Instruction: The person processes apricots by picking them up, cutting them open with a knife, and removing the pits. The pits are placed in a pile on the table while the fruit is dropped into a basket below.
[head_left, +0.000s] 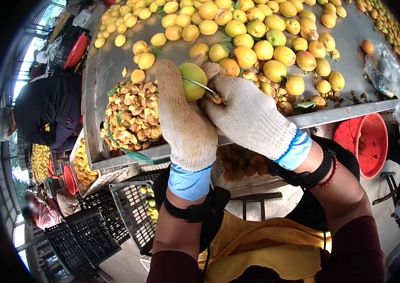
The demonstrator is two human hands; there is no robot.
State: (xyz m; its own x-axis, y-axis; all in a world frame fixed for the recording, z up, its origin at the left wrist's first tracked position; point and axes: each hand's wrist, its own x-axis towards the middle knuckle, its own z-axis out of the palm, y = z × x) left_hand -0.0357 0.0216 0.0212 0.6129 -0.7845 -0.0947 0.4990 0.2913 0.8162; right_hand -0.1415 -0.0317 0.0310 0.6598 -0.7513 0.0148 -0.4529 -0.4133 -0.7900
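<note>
Both of my hands wear knitted off-white gloves over blue cuffs. In my left hand point(185, 129) is a green-yellow apricot point(196, 92), gripped above the near edge of the metal table point(252, 131). My right hand point(252, 113) is closed around a small knife point(216, 98). Its thin blade lies across the apricot, and much of the handle is hidden by the glove. To the left of my left hand is a heap of brown and yellow pieces, apparently apricot pits with flesh point(131, 115). Many whole apricots point(274, 70) lie on the table beyond my hands.
A clear plastic bag point(388, 70) rests at the table's right side. Below it stands a red tub point(372, 146). Black crates point(136, 210) sit on the floor at lower left. A person in dark clothing point(51, 108) bends over at left, with another person point(46, 212) lower down.
</note>
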